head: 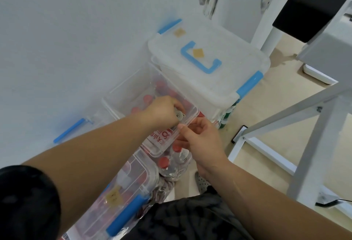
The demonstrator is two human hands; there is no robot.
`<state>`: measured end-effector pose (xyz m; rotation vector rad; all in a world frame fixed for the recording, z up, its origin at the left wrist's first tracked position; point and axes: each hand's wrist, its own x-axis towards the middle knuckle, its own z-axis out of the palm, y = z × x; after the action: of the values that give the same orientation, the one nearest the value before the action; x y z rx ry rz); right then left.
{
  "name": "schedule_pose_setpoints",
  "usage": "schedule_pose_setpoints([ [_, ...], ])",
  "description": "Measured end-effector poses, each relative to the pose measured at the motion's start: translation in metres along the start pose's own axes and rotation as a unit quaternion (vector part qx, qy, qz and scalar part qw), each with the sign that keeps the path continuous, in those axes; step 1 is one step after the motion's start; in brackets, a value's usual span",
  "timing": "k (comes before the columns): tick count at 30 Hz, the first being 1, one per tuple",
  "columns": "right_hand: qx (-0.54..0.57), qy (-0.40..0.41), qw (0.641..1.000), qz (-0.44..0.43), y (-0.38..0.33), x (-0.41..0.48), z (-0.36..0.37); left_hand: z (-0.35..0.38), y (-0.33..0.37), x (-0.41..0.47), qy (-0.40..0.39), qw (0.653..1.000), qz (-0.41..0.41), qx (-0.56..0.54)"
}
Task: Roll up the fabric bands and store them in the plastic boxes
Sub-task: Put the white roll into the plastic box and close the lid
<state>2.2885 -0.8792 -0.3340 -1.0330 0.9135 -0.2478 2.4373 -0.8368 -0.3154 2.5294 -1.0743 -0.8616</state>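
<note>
Right now the left hand [163, 110], at the centre of the frame, curls its fingers round a rolled band [179, 115], a small pale coil poised just over the near rim of the clear box [131, 81]. The right hand [200, 140], just below and to the right, pinches that rim between thumb and fingers, seemingly to steady the box. The step in hand looks like putting the roll inside. To do it well, squeeze the coil until it is down between the walls, then set it on its flat side among the red pieces [147, 98] lying in there, so it cannot spring loose; letting go above the rim risks unwinding. The right hand should grip firmly, since the box appears to rest on other things. A lidded box [209, 62] stands shut at the upper right.
</note>
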Motion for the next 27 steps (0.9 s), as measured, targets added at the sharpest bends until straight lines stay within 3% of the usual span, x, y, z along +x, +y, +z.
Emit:
schedule_pose_setpoints([
  [7,-0.003,-0.013,1.000,0.009,0.0001,0.0011,-0.0045,0.0003,-0.0023,0.0019,0.021,0.995,-0.078,-0.051],
  [13,-0.007,-0.015,1.000,0.015,-0.0005,0.0016,-0.0052,0.0006,0.0011,0.0023,0.035,0.992,-0.099,-0.068],
  [21,-0.014,-0.018,1.000,0.015,-0.0019,-0.0011,-0.0051,0.0025,0.0013,-0.0054,-0.030,0.999,0.008,0.016],
  [27,-0.014,-0.016,1.000,0.013,-0.0013,-0.0009,-0.0060,0.0020,0.0010,-0.0036,-0.044,0.999,0.003,0.002],
])
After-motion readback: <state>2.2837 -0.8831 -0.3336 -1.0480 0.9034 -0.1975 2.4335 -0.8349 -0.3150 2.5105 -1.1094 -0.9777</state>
